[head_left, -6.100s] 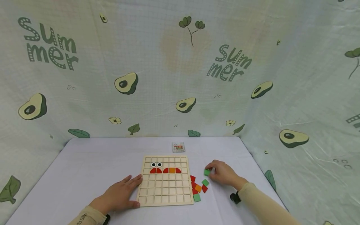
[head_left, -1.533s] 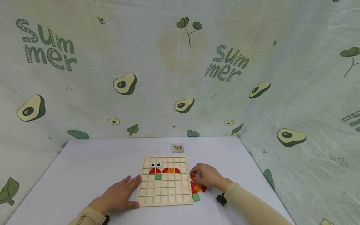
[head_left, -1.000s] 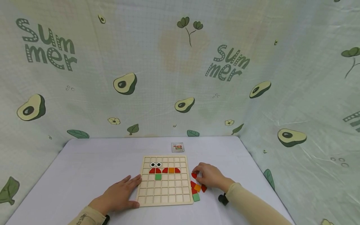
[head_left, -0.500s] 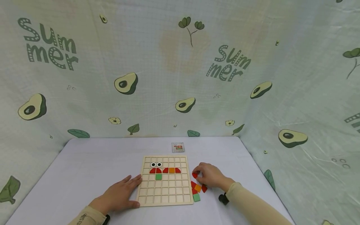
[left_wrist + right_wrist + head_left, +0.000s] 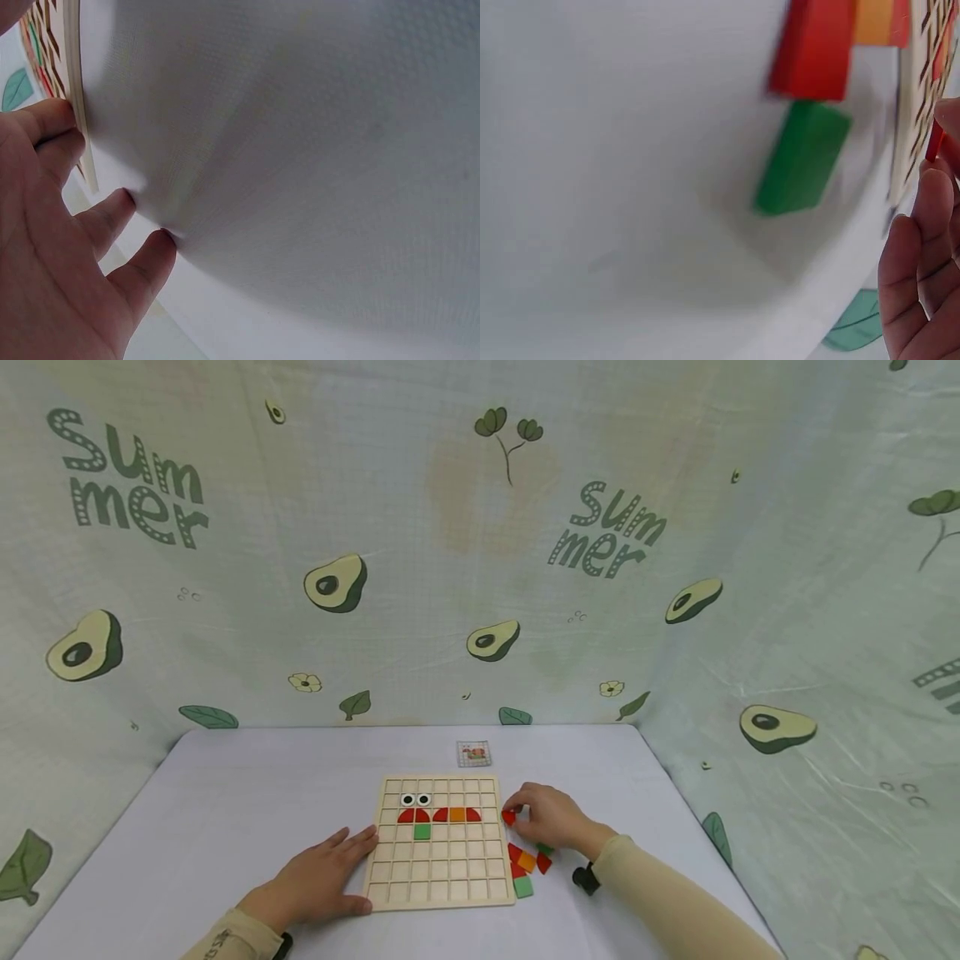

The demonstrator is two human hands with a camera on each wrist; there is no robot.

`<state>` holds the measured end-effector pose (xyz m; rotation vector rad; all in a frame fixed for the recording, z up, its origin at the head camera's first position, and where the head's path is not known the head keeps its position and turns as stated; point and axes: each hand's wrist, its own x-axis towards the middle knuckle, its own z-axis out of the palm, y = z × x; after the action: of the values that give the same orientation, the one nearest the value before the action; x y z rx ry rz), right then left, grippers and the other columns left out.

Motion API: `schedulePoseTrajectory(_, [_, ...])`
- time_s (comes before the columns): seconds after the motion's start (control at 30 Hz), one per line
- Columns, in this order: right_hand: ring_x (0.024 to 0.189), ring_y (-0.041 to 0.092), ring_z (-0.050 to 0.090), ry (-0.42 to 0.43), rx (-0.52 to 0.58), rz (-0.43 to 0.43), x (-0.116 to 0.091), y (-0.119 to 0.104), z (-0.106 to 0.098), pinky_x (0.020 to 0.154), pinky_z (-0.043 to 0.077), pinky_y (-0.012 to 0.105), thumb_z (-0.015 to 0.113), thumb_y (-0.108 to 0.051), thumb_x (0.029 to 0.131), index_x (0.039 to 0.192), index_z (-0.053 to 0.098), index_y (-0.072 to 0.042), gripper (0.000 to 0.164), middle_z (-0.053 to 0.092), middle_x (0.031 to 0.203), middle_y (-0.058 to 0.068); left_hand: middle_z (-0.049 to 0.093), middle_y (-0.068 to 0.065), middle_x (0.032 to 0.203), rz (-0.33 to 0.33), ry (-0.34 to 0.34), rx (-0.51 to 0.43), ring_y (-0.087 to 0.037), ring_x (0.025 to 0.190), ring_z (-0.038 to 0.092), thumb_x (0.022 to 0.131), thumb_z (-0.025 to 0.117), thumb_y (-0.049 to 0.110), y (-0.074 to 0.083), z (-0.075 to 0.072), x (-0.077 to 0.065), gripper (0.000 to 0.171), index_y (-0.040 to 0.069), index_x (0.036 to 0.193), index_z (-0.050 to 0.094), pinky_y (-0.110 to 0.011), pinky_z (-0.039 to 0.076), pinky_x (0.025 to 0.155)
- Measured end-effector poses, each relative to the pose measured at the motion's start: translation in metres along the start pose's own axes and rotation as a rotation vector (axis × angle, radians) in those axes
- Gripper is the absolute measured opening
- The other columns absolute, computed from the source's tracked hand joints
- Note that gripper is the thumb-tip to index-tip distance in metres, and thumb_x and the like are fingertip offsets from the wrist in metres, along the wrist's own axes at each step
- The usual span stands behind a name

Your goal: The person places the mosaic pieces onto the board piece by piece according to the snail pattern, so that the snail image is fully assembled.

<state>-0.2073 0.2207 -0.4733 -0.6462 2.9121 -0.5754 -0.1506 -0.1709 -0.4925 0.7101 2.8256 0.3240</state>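
We pinch a small red round-edged tile (image 5: pixel 508 818) by the right edge of our square pale-wood gridded board (image 5: pixel 459 869), lying flat.

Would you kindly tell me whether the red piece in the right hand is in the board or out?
Out: the right hand pinches the red piece by the edge of the board.

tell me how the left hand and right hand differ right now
The left hand touches the left edge of the grid board; the right hand is by its right edge. The left hand's fingers are outstretched, holding nothing; the right hand's are curled, pinching a red piece. Both come from cream sleeves.
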Motion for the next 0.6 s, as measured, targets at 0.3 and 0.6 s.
schedulePoseTrajectory(0.3, [0.078, 0.006, 0.052, -0.017, -0.012, -0.125, 0.033, -0.045, 0.014, 0.069, 0.048, 0.022, 0.071, -0.021, 0.084, 0.11, 0.076, -0.023, 0.026, 0.06, 0.095, -0.015, 0.042, -0.001, 0.155, -0.014, -0.003, 0.0, -0.045, 0.138, 0.037, 0.072, 0.076, 0.066, 0.0, -0.001, -0.001, 0.097, 0.013, 0.148, 0.049, -0.059, 0.038, 0.107])
schedulePoseTrajectory(0.6, [0.081, 0.002, 0.053, -0.05, -0.043, -0.18, 0.051, -0.075, 0.037, 0.07, 0.048, 0.021, 0.071, -0.025, 0.089, 0.113, 0.076, -0.025, 0.024, 0.06, 0.097, -0.017, 0.041, 0.0, 0.155, -0.015, -0.003, -0.013, -0.044, 0.139, 0.036, 0.072, 0.076, 0.067, 0.001, -0.001, -0.001, 0.096, 0.014, 0.148, 0.049, -0.06, 0.038, 0.106])
